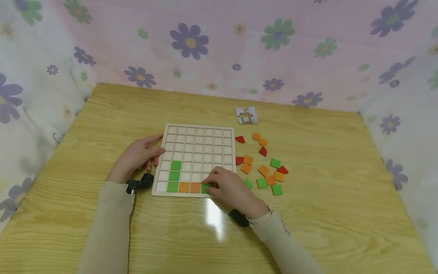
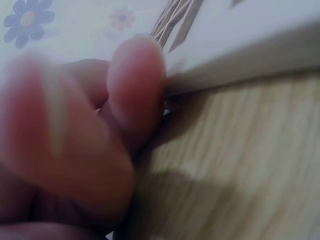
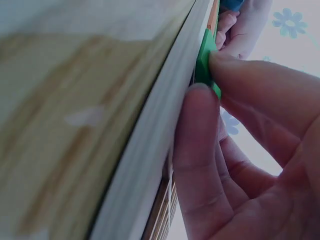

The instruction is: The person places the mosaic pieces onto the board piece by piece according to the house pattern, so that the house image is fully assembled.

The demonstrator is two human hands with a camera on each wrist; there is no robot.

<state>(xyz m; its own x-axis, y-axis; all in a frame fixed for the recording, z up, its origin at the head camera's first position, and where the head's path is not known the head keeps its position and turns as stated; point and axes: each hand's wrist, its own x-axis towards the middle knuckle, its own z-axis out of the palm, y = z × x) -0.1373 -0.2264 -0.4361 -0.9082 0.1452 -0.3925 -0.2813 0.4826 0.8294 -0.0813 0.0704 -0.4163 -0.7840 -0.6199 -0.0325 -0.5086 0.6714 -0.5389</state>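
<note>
Flowered cloth point(image 1: 222, 42) is surrounding a wooden table point(image 1: 328, 171). The right hand point(image 1: 232, 187) is pinching a green tile point(image 1: 205, 188) at the grid board's point(image 1: 197, 156) nearest row; the left hand point(image 1: 136, 155), fingers relaxed, is touching its left edge. Sleeve lettering point(image 1: 285, 227) is too small to read.

no actual words or numbers can be read here tbh; a bit of dark, script-like marking point(image 1: 285, 228) can be spotted on the right sleeve point(image 1: 291, 247), just behind the right hand point(image 1: 232, 188), but it's too small to be made out; on the little card point(image 1: 246, 115) out past that hand, a coloured block picture is shown over a grid, no lettering legible
</note>
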